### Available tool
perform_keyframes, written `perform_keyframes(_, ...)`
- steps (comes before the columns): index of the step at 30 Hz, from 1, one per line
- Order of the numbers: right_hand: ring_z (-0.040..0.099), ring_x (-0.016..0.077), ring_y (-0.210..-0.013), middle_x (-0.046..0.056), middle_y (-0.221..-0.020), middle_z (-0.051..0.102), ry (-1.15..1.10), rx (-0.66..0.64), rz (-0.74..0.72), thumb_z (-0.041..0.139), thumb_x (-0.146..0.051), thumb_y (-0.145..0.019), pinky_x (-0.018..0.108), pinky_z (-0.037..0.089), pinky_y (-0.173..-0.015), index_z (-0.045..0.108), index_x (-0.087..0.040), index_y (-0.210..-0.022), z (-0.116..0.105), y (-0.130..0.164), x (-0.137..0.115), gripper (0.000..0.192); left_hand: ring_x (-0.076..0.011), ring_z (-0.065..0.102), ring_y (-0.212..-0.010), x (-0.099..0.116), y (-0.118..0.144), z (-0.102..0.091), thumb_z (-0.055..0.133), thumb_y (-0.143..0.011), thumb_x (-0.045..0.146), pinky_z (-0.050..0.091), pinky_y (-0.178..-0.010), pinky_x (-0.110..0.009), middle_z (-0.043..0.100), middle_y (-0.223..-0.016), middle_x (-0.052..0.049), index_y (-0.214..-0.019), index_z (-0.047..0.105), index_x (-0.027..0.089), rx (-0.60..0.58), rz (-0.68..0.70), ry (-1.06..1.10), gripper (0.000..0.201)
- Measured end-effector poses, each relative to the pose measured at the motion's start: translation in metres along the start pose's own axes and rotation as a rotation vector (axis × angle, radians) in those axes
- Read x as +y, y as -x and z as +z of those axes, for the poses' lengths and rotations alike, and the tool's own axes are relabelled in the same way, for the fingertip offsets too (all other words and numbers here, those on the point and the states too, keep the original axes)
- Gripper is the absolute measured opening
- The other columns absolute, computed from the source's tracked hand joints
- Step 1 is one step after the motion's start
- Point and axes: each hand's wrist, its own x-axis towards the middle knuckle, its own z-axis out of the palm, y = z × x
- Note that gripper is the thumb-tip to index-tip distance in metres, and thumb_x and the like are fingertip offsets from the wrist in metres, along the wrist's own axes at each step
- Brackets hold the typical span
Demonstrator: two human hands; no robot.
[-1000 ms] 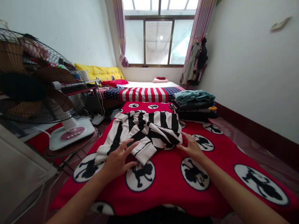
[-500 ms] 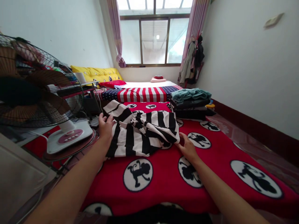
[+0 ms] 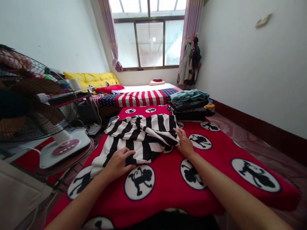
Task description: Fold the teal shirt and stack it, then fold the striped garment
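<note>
A black-and-white striped garment (image 3: 144, 150), bunched in its upper part, lies across the red blanket (image 3: 168, 179). My left hand (image 3: 120, 162) rests at its near left edge, thumb and fingers apart, on top of the cloth. A pale end of the garment reaches out to the left beyond this hand. At the right end of the garment is my right hand (image 3: 185, 143), fingers stretched out and touching the striped fabric. Its thumb side is partly hidden. Beyond the right hand stands a stack of folded dark clothes (image 3: 189, 107) topped by a teal garment (image 3: 189, 96).
A standing fan (image 3: 64, 147) is close on the left, on a round stool (image 3: 82, 156). Behind the blanket is a bed with a flag-patterned cover (image 3: 141, 98) and a yellow cushion (image 3: 93, 80). A wall (image 3: 251, 70) runs along the right.
My left hand has come down and nearer from the garment's far left corner, and the left part now lies differently. My right hand stays at the right end, its fingers moved onto the cloth.
</note>
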Motion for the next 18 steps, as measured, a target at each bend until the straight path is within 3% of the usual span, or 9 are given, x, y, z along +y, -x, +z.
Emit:
perform_keyframes(3,0.065,0.0241,-0.103,0.004,-0.137,0.055,-0.145,-0.010,-0.133,0.049,-0.019,-0.083,0.034,0.056,-0.078,0.063,-0.026,-0.119,-0.004,-0.007,0.011,0.039,-0.0229,0.061,-0.096,-0.006,-0.002,-0.002,0.055,-0.076,0.013,0.048,-0.087,-0.034,0.061,-0.104,-0.007,-0.115,0.065,0.024,-0.019,-0.003,-0.019,0.042)
perform_keyframes(5,0.064,0.0216,-0.106,0.003,-0.125,0.064,-0.232,0.016,-0.182,0.044,-0.013,-0.081,0.034,0.053,-0.088,0.067,-0.024,-0.110,-0.014,-0.010,0.026,0.039,-0.0205,0.062,-0.094,-0.013,-0.001,-0.009,0.047,-0.072,0.005,0.049,-0.084,-0.031,0.061,-0.106,-0.005,-0.114,0.065,0.025,-0.010,-0.017,0.003,0.050)
perform_keyframes(9,0.068,0.0215,-0.100,0.005,-0.105,0.073,-0.246,0.054,-0.167,0.040,-0.007,-0.073,0.037,0.053,-0.090,0.070,-0.020,-0.106,-0.052,-0.019,0.061,0.047,-0.0210,0.064,-0.095,-0.036,0.005,-0.037,0.046,-0.080,0.014,0.050,-0.082,-0.031,0.065,-0.108,-0.006,-0.116,0.065,0.024,0.080,-0.014,0.091,0.041)
perform_keyframes(13,0.068,0.0242,-0.099,0.004,-0.106,0.073,-0.185,0.073,-0.178,0.041,-0.010,-0.075,0.039,0.052,-0.090,0.071,-0.022,-0.107,-0.097,-0.025,0.087,0.045,-0.0257,0.063,-0.102,-0.056,0.012,-0.065,0.044,-0.088,0.029,0.049,-0.088,-0.035,0.068,-0.111,-0.008,-0.116,0.065,0.022,0.203,-0.026,0.091,0.036)
perform_keyframes(15,0.068,0.0250,-0.100,0.003,-0.109,0.073,-0.070,0.055,-0.202,0.042,-0.011,-0.079,0.038,0.052,-0.089,0.072,-0.025,-0.108,-0.112,-0.019,0.096,0.044,-0.0262,0.063,-0.104,-0.057,0.017,-0.069,0.045,-0.088,0.028,0.048,-0.089,-0.034,0.068,-0.111,-0.007,-0.115,0.066,0.023,0.161,-0.018,0.083,0.035)
perform_keyframes(18,0.071,0.0249,-0.092,0.002,-0.108,0.073,0.172,-0.049,-0.259,0.046,-0.010,-0.080,0.031,0.055,-0.075,0.073,-0.028,-0.108,-0.117,0.002,0.112,0.043,-0.0238,0.065,-0.097,-0.048,0.029,-0.059,0.046,-0.083,0.019,0.049,-0.084,-0.029,0.070,-0.105,-0.005,-0.108,0.070,0.026,-0.042,-0.001,0.056,0.035)
